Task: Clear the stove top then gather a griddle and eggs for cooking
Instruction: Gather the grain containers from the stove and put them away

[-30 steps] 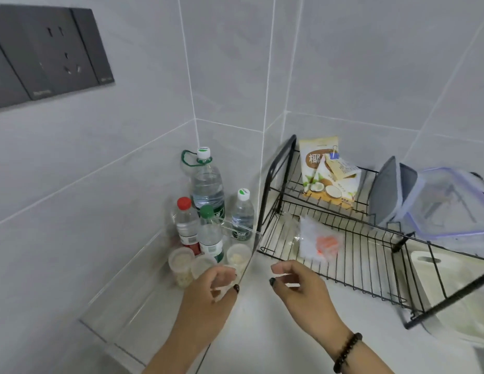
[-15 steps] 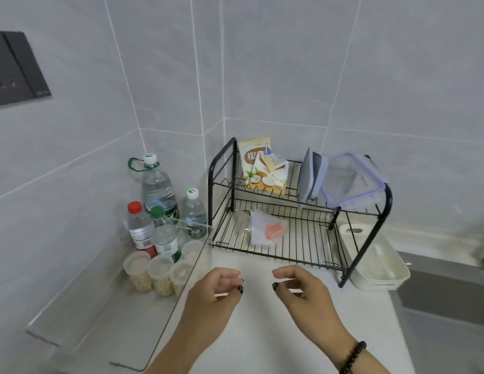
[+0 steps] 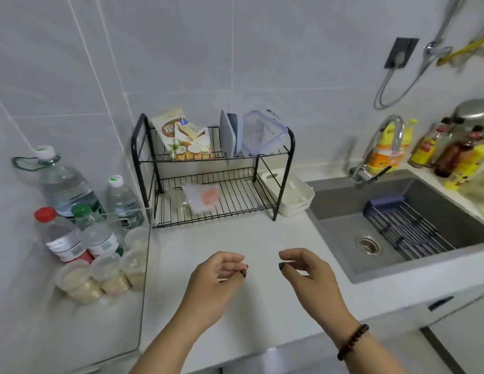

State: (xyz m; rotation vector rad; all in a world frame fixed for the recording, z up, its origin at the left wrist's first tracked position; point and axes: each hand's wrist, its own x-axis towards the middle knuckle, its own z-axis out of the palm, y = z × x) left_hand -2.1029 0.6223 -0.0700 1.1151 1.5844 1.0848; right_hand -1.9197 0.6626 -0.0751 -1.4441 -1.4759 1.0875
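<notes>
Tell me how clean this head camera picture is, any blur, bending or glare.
Head view: even, soft light with faint shadows; wide-angle bending curves the wall tile lines and tilts the dish rack; the bottles by the sink and the yellow thing at top right are smeared by blur; the clear panel beside the water bottles shows only mild sheen; both hands, left hand and right hand, look fairly sharp.

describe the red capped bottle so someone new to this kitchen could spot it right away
Start at the black dish rack on the white counter and look left to the cluster of water bottles against the tiled wall. The red capped bottle stands front left in that cluster; its neighbours wear green or white caps.
</notes>
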